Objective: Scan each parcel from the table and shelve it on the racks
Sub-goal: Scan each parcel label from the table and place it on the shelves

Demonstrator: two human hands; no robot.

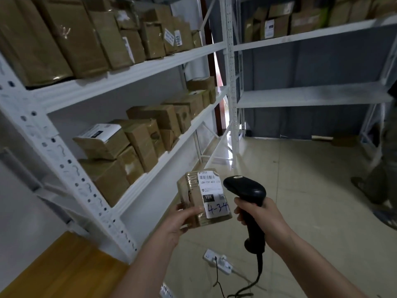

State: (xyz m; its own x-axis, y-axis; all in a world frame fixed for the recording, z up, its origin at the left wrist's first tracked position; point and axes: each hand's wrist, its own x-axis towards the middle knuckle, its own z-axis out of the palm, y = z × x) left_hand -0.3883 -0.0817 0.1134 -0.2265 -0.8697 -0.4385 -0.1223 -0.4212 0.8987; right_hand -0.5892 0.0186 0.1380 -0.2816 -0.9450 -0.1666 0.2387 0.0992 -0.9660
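Note:
My left hand (182, 218) grips a small brown taped parcel (191, 190) by its near end. Its white label faces up, with "4-3-4" handwritten on it. My right hand (260, 218) grips the handle of a black barcode scanner (247, 192), whose head sits just right of the parcel's label. The scanner's cable hangs down toward the floor. A white rack (137, 69) stands at my left, with several brown boxes (141, 134) on its middle shelf and more on the top one.
A wooden table corner (53, 269) shows at lower left. A white power strip (218, 261) lies on the tiled floor. A second white rack (311, 97) stands ahead, its middle shelf bare. A person's legs (384, 168) stand at the right edge.

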